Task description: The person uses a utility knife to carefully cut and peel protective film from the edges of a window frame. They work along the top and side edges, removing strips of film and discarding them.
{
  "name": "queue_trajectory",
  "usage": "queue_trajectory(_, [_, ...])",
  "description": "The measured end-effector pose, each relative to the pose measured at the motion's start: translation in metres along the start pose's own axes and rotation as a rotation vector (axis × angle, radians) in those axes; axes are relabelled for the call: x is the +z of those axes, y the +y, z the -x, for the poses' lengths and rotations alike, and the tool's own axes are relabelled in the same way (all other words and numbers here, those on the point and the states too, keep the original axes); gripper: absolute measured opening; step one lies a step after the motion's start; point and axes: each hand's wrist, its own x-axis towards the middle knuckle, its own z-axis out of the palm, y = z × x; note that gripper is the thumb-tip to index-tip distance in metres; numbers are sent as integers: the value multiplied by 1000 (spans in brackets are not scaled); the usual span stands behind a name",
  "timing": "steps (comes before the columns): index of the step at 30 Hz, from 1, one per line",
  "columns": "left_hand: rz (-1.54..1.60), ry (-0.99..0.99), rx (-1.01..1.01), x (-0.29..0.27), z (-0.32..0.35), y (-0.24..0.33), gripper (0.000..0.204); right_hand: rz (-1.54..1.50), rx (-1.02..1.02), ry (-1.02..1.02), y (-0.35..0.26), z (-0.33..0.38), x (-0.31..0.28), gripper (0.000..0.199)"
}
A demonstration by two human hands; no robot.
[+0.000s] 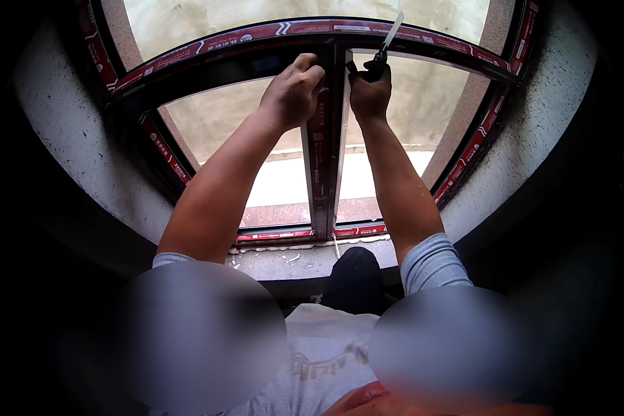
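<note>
My right hand (371,93) is closed around the black handle of a knife (393,33), just right of the window's upright middle bar. Its pale, narrow blade points up and to the right, across the upper crossbar. My left hand (295,90) is curled into a closed shape against the left side of the middle bar (320,166), just under the crossbar. Whatever its fingers pinch, if anything, is hidden from this view. The dark window frame (284,29) carries red printed protective film along the crossbar, sides and bottom.
Glass panes (409,104) fill the frame on both sides of the middle bar. Below runs a grey sill (277,263) with white crumbs and a ragged bead of filler along the frame. Speckled pale walls (69,118) flank the window. A dark shoe or knee (357,277) is near the sill.
</note>
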Motion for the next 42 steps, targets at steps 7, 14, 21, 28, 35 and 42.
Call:
queue_trajectory(7, [623,-193,-661,7,44,30,15,-111,264,-438,-1,-1,-37,16])
queue_trajectory(14, [1169,-257,-1268,85,178,78,35,69,566,-596,6,79,-127,16])
queue_trajectory(21, [1545,-420,-1450,121,207,142,58,3,853,-710,-1,214,-246,22])
queue_trajectory(28, [1015,-534,-1183,153,255,156,33,-176,1110,-595,-26,279,-300,23])
queue_trajectory(35, [887,-661,-951,99,308,189,36,-365,1345,-352,33,262,-232,47])
queue_trajectory(42, [775,-1182,-1077,67,320,200,35,-294,1678,-428,36,271,-150,28])
